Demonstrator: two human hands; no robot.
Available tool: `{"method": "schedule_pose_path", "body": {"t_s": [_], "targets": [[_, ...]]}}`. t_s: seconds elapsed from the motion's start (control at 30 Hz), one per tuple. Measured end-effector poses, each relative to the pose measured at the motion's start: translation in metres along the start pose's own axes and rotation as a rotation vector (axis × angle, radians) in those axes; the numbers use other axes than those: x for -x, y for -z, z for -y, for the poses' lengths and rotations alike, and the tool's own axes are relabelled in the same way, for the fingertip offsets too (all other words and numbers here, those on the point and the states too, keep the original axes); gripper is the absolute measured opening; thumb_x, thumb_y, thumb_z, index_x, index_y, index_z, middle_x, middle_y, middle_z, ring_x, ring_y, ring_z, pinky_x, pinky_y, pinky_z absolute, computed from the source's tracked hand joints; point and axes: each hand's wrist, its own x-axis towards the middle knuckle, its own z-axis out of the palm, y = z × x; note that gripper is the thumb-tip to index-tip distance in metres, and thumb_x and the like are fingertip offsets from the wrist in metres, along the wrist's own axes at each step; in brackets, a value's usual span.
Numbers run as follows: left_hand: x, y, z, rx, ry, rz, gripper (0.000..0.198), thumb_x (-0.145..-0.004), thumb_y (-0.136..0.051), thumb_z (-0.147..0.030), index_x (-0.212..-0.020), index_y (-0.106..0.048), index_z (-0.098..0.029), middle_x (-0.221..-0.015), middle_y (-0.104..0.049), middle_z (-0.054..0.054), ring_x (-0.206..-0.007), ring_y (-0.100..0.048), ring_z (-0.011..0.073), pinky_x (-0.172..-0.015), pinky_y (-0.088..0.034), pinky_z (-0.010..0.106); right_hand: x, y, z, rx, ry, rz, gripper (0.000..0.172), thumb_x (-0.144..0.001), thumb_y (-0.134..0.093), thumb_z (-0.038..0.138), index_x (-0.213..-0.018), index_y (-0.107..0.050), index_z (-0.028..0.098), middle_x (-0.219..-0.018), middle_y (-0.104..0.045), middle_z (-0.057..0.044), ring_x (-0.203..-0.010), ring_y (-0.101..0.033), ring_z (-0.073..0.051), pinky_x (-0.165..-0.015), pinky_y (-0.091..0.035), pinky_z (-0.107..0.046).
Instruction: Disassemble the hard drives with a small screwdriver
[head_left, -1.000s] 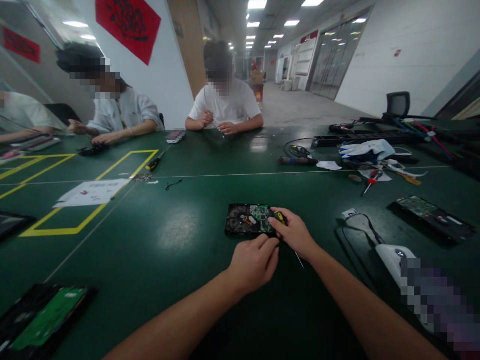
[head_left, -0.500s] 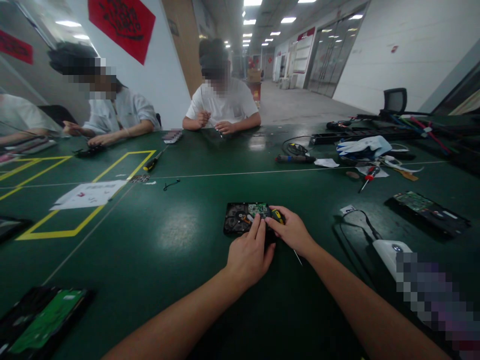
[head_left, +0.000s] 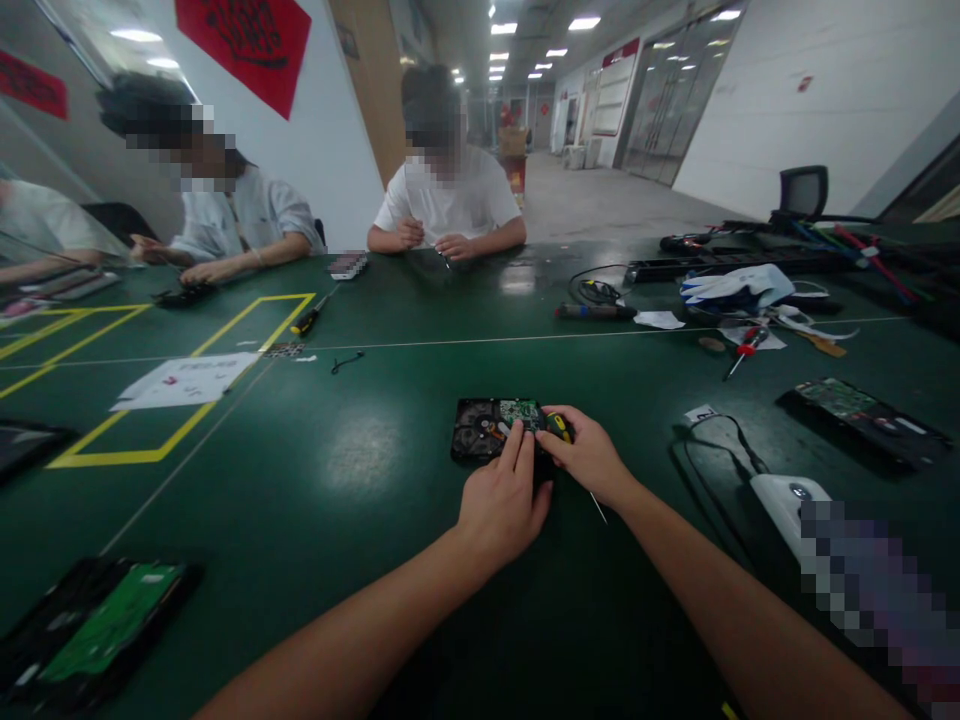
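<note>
A black hard drive (head_left: pixel 474 428) lies on the table in front of me, its green circuit board (head_left: pixel 517 410) facing up. My left hand (head_left: pixel 501 500) grips the near side of the drive, two fingers stretched over the board and the thumb at the near right edge. My right hand (head_left: pixel 592 455) is at the drive's right end, its fingertips meeting those of the left. A screwdriver (head_left: pixel 559 427) with a yellow and black handle is held in the right hand, its thin shaft pointing back toward me. Whatever lies under the fingertips is hidden.
More hard drives lie at the near left (head_left: pixel 112 625) and right (head_left: pixel 862 420). A white corded device (head_left: pixel 780 490) is at the right. Farther back are a red screwdriver (head_left: pixel 746 350), gloves (head_left: pixel 739 287) and a paper sheet (head_left: pixel 180 383). Several co-workers sit across the table.
The view has shifted slightly. Both hands keep their places at the drive, with the screwdriver still in the right hand.
</note>
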Motion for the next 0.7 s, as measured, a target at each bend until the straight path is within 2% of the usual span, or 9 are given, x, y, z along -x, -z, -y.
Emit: {"method": "schedule_pose_path", "body": {"t_s": [0.2, 0.47, 0.7], "targets": [[-0.0005, 0.0018, 0.0000, 0.010, 0.008, 0.007, 0.067, -0.098, -0.046, -0.041, -0.155, -0.031, -0.009, -0.163, -0.033, 0.021, -0.107, -0.071, 0.0309, -0.082, -0.060, 0.041, 0.0003, 0.0000, -0.0016, -0.032, 0.016, 0.035, 0.046, -0.089, -0.067, 0.041, -0.129, -0.061, 0.019, -0.076, -0.065, 0.001, -0.055, -0.058, -0.012, -0.052, -0.048, -0.025], [0.0022, 0.0005, -0.0014, 0.021, -0.032, -0.041, 0.062, -0.097, -0.048, -0.036, -0.152, -0.036, -0.009, -0.161, -0.037, 0.022, -0.109, -0.070, 0.0299, -0.083, -0.060, 0.040, -0.0002, -0.0004, -0.0035, -0.039, 0.022, 0.019, 0.045, -0.089, -0.065, 0.040, -0.129, -0.062, 0.019, -0.073, -0.063, 0.002, -0.054, -0.057, -0.012, -0.053, -0.048, -0.025], [0.0019, -0.0010, 0.0007, 0.013, -0.077, -0.042, 0.061, -0.097, -0.047, -0.033, -0.151, -0.038, -0.005, -0.158, -0.041, 0.023, -0.110, -0.070, 0.0295, -0.085, -0.060, 0.040, -0.0015, -0.0009, -0.0058, -0.003, 0.021, 0.012, 0.053, -0.088, -0.066, 0.039, -0.137, -0.058, 0.020, -0.074, -0.065, 0.001, -0.054, -0.057, -0.012, -0.053, -0.048, -0.025]]}}
